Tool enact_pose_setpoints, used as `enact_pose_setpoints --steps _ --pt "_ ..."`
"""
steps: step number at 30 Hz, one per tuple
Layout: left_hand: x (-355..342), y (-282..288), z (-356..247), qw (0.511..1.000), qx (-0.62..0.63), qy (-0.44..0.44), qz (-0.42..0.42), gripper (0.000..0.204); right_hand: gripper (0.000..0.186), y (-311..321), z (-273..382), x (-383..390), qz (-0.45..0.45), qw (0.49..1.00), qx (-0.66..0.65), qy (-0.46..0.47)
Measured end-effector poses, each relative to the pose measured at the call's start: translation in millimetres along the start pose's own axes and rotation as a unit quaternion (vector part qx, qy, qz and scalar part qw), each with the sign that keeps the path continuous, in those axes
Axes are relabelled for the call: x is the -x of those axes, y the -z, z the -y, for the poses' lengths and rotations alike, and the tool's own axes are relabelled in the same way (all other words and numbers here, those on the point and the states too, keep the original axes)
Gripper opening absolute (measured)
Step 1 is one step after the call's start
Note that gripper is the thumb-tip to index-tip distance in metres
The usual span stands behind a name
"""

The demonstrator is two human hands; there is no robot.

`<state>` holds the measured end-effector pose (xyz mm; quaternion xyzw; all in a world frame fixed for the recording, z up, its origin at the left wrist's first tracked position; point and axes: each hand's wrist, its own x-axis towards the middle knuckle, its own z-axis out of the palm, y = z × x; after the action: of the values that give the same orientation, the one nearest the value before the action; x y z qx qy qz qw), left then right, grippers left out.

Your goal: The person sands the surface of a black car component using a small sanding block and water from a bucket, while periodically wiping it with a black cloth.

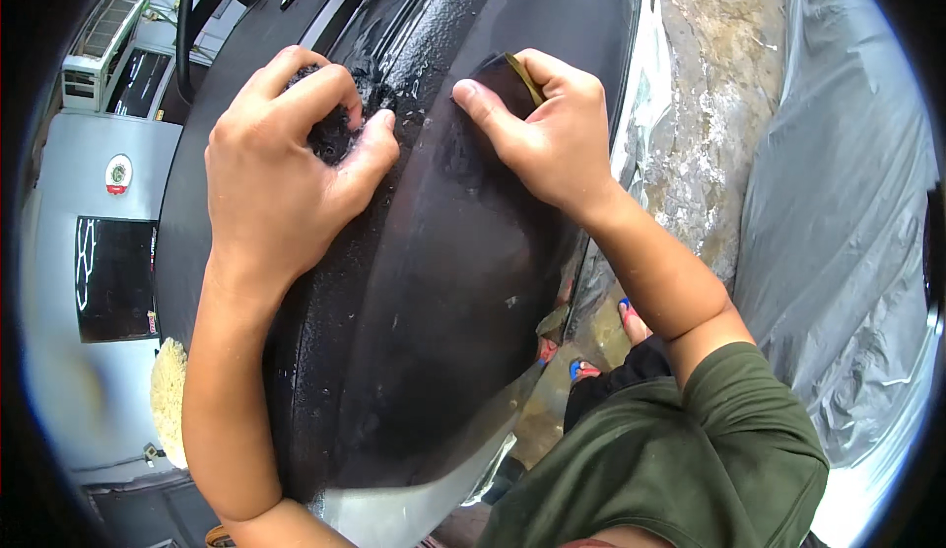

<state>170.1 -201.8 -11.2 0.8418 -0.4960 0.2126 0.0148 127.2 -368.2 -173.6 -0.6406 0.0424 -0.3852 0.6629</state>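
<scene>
I see a long dark curved vehicle panel (443,292) with wet, glossy patches and a ridge along its left side. My left hand (286,154) is curled over a dark wet wad (331,136) on that ridge; its exact kind is unclear. My right hand (537,134) rests on the panel to the right, thumb pressed on a dark thin pad (507,80) with an olive-yellow edge, its fingers wrapped behind it. A pale fluffy pad (168,400) shows at the left, partly behind my left forearm.
At left, a light wall (59,183) carries dark panels and a white air-conditioning unit (103,40). Grey plastic sheeting (828,203) hangs at the right beside a stained concrete floor (700,85). My sandalled feet (631,321) show below the panel.
</scene>
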Motion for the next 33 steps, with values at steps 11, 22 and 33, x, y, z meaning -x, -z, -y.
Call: enact_pose_setpoints --steps 11,22,33 --pt "2 -2 0 0.999 0.004 -0.013 -0.031 0.021 0.032 -13 17 33 0.048 0.989 0.008 0.137" --pt "1 -9 3 0.996 0.018 0.015 -0.089 0.019 0.029 5 3 -6 0.032 0.997 0.068 0.017" --pt "3 -8 3 0.996 0.02 0.009 -0.083 0.018 0.03 -5 12 16 0.064 0.992 0.009 0.108"
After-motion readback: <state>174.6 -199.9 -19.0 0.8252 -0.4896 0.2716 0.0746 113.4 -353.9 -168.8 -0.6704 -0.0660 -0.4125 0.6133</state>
